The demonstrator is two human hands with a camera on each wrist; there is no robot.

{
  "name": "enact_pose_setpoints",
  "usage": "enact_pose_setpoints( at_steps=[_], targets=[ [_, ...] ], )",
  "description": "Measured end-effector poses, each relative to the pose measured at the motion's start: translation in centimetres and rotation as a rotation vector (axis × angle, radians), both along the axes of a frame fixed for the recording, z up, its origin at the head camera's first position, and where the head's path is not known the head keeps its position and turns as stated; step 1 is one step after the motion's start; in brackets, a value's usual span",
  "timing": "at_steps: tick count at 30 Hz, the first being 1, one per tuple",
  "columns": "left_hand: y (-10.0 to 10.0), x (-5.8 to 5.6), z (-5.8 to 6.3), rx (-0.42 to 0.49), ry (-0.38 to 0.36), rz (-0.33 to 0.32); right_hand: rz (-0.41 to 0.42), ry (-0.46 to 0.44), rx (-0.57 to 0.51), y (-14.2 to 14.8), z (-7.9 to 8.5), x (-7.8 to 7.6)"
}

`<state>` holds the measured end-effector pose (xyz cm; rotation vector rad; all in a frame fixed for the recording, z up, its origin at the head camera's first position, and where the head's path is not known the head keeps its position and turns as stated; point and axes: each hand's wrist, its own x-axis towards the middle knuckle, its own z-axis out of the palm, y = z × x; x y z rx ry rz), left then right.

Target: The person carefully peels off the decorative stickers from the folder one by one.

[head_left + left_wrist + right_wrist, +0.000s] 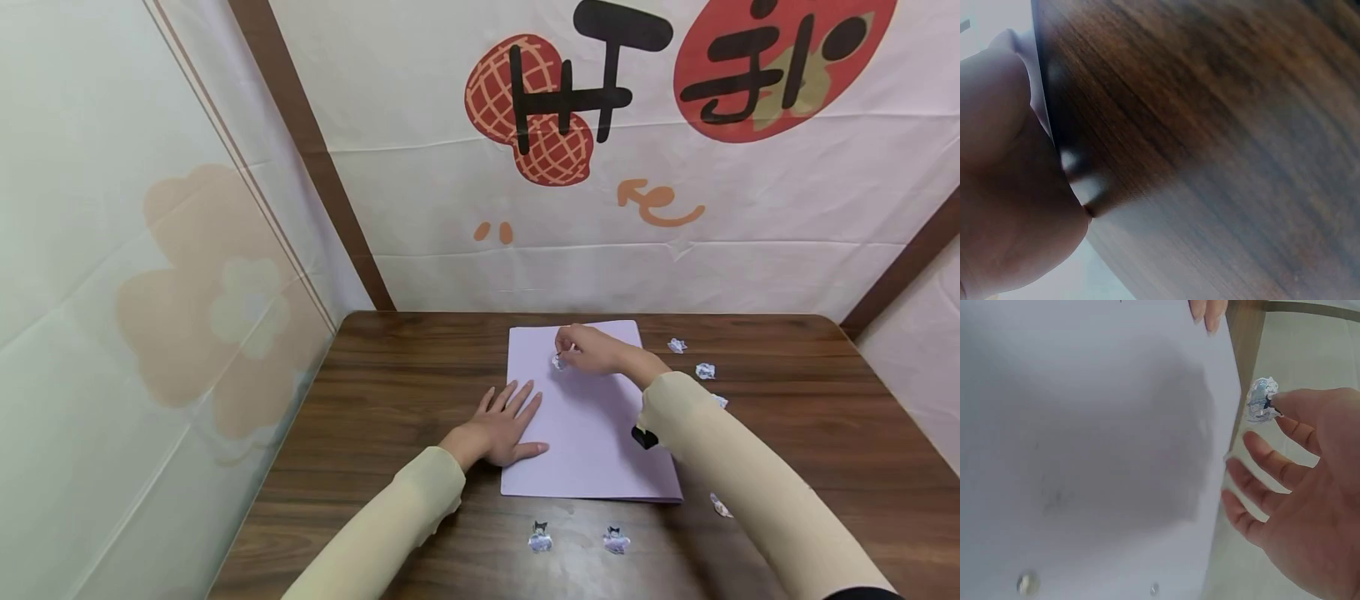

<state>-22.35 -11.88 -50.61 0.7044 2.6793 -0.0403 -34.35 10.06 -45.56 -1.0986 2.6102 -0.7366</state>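
A lavender sheet of paper or folder (592,442), layered at its lower right corner, lies on the wooden table. My left hand (504,429) rests flat across its left edge, fingers spread. In the left wrist view only part of that hand (1016,206) shows, beside the table surface. Over the upper left part of the sheet, my right hand (591,348) pinches a small cartoon sticker (558,362) between thumb and index finger. The right wrist view shows this sticker (1262,400) at the fingertips, bluish white with a dark patch, while the other fingers are loosely bent.
Two cartoon stickers, one at left (540,537) and one at right (617,540), lie in front of the sheet. More stickers lie to its right, among them a far one (677,345) and one by the right sleeve (721,505). A printed cloth (420,275) hangs behind the table.
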Motion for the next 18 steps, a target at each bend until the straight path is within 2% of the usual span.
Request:
enact_pose_setpoints(
  at_steps=[5,9,13,18],
  targets=[
    [0.1,-0.7,-0.2,-0.004,-0.041,0.015,-0.003,-0.005,0.06,1.4,1.4,1.2],
    [0.1,-1.3,-0.4,-0.002,-0.045,0.028,-0.011,-0.018,0.082,2.3,2.5,2.2],
    [0.4,-2.0,-1.0,0.011,-0.048,0.04,0.002,-0.032,0.073,3.9,3.5,3.4],
    [0.6,-2.9,-2.0,0.042,-0.045,0.056,0.031,-0.006,0.036,6.6,4.3,4.7]
  ],
)
